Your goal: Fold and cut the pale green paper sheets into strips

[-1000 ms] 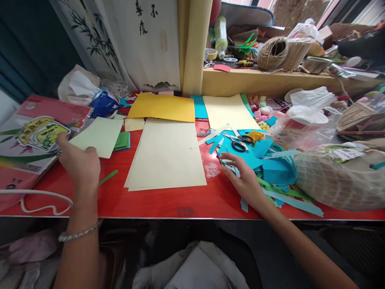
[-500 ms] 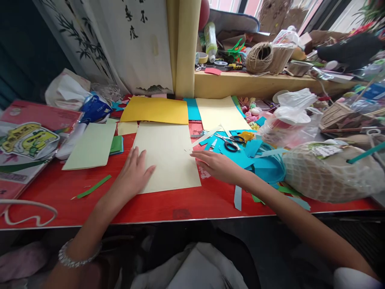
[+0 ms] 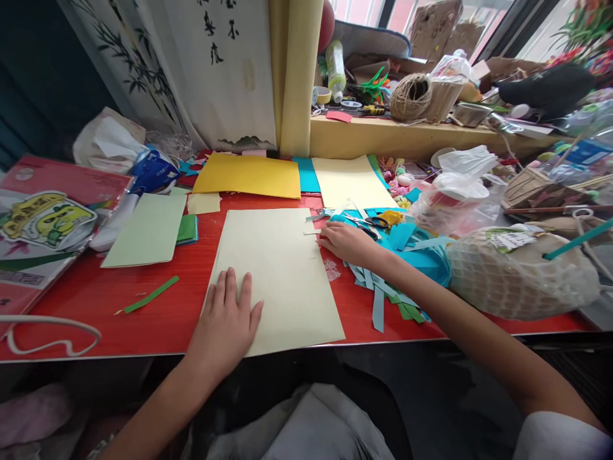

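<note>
A pale yellow sheet of paper (image 3: 282,268) lies on the red table (image 3: 119,313), its near edge at the table's front. My left hand (image 3: 228,322) rests flat on the sheet's near left corner, fingers stretched out. My right hand (image 3: 347,243) lies at the sheet's right edge, fingers extended over the paper and the blue scraps beside it. Black-handled scissors (image 3: 371,225) lie just beyond my right hand among blue paper strips (image 3: 383,291).
A light green sheet (image 3: 146,230) and a green strip (image 3: 151,295) lie to the left. Orange paper (image 3: 249,176) and another pale sheet (image 3: 352,182) sit at the back. A netted bundle (image 3: 517,275), plastic bags (image 3: 460,188) and a cluttered shelf (image 3: 407,131) fill the right.
The pale yellow sheet has slid toward me to the table's front edge. My left hand moved from the green paper onto the sheet. My right hand shifted left from the blue scraps.
</note>
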Tool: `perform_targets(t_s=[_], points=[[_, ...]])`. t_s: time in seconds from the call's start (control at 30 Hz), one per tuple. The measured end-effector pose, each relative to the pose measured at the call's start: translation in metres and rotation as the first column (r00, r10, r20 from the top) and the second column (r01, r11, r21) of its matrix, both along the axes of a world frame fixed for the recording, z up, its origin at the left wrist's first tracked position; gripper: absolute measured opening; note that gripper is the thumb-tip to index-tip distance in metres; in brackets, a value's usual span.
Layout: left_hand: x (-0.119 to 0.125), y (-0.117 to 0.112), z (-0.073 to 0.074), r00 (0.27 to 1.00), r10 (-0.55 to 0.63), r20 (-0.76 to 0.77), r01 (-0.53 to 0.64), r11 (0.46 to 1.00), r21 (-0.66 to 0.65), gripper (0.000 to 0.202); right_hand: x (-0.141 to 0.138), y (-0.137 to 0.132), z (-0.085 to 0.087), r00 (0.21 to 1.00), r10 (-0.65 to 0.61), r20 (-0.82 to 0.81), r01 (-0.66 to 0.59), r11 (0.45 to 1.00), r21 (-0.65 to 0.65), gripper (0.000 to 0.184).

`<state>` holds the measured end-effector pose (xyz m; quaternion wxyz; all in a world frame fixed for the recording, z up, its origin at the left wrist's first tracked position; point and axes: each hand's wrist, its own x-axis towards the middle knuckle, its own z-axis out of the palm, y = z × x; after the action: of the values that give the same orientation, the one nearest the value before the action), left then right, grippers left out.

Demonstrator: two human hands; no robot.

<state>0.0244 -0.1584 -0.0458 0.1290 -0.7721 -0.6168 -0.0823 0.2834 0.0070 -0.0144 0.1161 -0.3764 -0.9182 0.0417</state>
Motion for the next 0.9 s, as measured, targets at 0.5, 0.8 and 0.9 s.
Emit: perform_targets(t_s=[0.5, 0.8, 0.9], points=[[0.000, -0.003, 0.004, 0.993, 0.072, 0.089, -0.073, 0.997, 0.016, 0.056, -0.017, -0.046, -0.010, 0.987, 0.125, 0.102, -0.121, 0.992, -0.042, 0.064], [0.002, -0.003, 0.004, 0.993, 0.079, 0.083, -0.080, 0.997, 0.013, 0.057, -0.009, -0.020, 0.010, 0.985, -0.157, 0.072, 0.151, 0.986, 0.073, 0.062], [0.002, -0.003, 0.004, 0.994, 0.075, 0.074, -0.077, 0.997, 0.014, 0.056, -0.028, -0.001, 0.006, 0.990, -0.114, 0.079, 0.110, 0.993, 0.047, 0.066]])
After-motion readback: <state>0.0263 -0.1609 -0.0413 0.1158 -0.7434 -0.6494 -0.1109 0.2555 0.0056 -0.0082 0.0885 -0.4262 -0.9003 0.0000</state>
